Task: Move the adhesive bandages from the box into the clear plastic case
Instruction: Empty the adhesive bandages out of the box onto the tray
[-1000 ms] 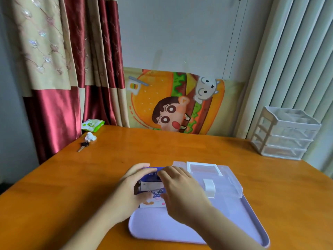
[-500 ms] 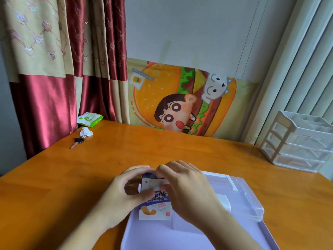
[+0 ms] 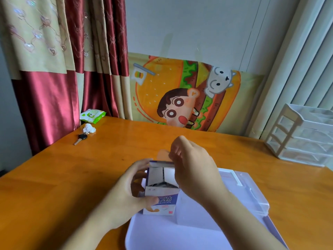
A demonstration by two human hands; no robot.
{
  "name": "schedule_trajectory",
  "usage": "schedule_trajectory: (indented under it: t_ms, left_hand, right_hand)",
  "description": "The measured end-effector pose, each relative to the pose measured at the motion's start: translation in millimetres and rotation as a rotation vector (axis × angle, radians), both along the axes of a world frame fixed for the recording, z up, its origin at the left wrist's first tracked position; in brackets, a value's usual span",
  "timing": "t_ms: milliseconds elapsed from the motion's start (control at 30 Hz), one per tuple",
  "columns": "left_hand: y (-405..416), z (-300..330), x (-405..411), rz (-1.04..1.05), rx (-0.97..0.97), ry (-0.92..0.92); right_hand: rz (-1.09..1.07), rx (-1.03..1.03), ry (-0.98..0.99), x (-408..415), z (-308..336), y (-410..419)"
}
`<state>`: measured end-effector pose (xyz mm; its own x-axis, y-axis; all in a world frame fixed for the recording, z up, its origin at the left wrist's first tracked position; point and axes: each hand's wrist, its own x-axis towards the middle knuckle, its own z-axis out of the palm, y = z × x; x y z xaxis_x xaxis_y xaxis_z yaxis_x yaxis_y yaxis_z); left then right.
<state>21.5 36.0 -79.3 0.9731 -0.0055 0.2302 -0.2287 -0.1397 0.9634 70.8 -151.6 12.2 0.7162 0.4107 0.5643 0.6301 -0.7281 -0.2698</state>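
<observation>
Fingers (image 3: pixel 142 166) of the left hand (image 3: pixel 126 192) curl round the left side of the bandage box (image 3: pixel 160 188), thumb on its printed front, holding it upright at the centre of the frame with its top flaps open. Right hand (image 3: pixel 194 170), just above the box's open top, pinches a tan adhesive bandage (image 3: pixel 163 155) between thumb and fingertips; the bandage sticks up past the far edge of the box. Inside the box only dark shadow and pale inner walls show.

Below the box lies a lilac tray (image 3: pixel 162 235) on the orange wooden counter (image 3: pixel 72 177). A clear plastic case (image 3: pixel 248 193) sits on the tray to the right of the hands, partly hidden by the right forearm.

At upper left of the counter lie a key (image 3: pixel 80 138), a crumpled tissue (image 3: pixel 89 128) and a green wipes packet (image 3: pixel 92 115). A white drawer unit (image 3: pixel 302 138) stands at the right edge.
</observation>
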Motion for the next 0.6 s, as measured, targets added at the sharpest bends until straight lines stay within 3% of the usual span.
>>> schedule_trajectory:
  t_ms: [100, 267, 400, 433, 533, 600]
  left_hand:
    - [-2, -1, -5, 0.037, 0.037, -0.036]
    - [0, 5, 0, 0.054, 0.125, -0.019]
    - [-2, 3, -9, 0.042, 0.157, -0.045]
    - [-3, 3, -13, 0.046, 0.14, -0.031]
    - [-9, 4, -15, 0.002, -0.006, 0.02]
    - [-14, 9, -12, 0.016, -0.063, 0.024]
  right_hand:
    - [-0.113, 0.032, -0.052, 9, 9, 7]
    - [-0.314, 0.151, 0.139, 31, 19, 17]
    - [-0.12, 0.479, 0.41, 28, 18, 15]
    - [-0.054, 0.475, 0.443, 24, 15, 11]
    - [0.142, 0.162, 0.483, 7, 6, 1]
    - [0.172, -0.123, 0.405, -1, 1, -3]
